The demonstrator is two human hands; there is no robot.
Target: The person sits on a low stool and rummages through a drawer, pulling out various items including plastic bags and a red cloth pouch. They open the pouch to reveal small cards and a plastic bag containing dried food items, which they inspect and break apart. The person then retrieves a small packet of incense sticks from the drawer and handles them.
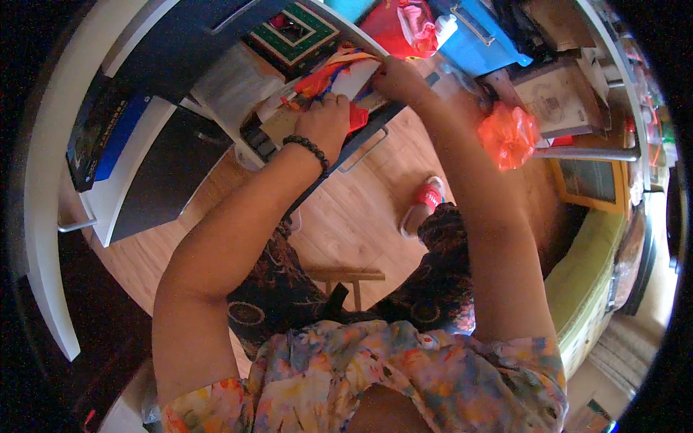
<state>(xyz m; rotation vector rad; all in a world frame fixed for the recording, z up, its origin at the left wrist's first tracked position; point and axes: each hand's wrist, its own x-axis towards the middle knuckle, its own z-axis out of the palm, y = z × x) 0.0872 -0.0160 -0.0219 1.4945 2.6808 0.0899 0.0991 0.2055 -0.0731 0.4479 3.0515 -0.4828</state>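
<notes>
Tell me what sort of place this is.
Probably a room in a home: a wooden floor, a white and dark cabinet with an open drawer stuffed with colourful papers, and a sandalled foot.

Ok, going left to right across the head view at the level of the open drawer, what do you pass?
Dark blue box on the white shelf → left hand with its black bead bracelet → right hand, both in the drawer's colourful papers → orange plastic bag → yellow-framed picture.

Two bare hands: left hand [326, 123], right hand [399, 78]; one black beaded bracelet [309, 148]; one crumpled orange plastic bag [510, 134]; one red-and-white slipper [424, 203].
</notes>
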